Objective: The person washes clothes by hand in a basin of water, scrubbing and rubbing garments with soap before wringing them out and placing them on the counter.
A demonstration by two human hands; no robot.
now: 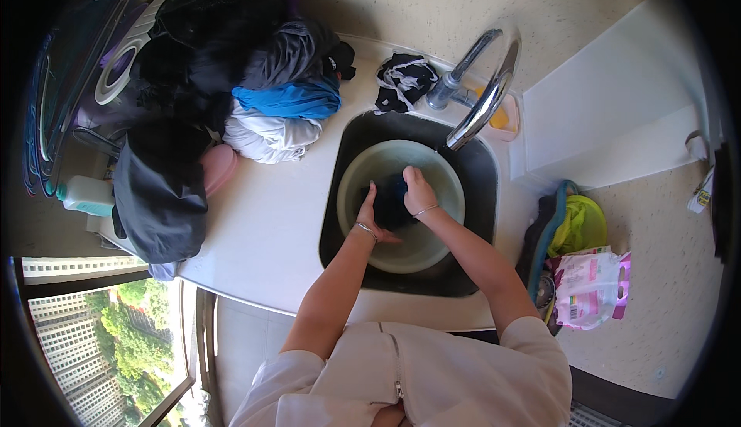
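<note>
A pale round basin [422, 256] with cloudy water stands in the dark sink [483, 195]. Dark cloth [396, 201] lies partly under the water between my hands. My left hand [373, 218] is at the cloth's left side, thumb up and fingers spread, partly in the water. My right hand [418, 192] is curled closed at the cloth's right side, gripping a part of it. A bracelet circles each wrist. The curved chrome faucet [489, 100] reaches over the basin's upper right edge.
Piled clothes, among them blue cloth [295, 100], white cloth [272, 131] and dark grey cloth [162, 195], cover the counter's left. Black-and-white cloth [405, 79] lies beside the faucet. A soap dish [509, 120], a pink-and-white packet [587, 288] and a green container [596, 224] are on the right. Hangers [52, 97] stand far left.
</note>
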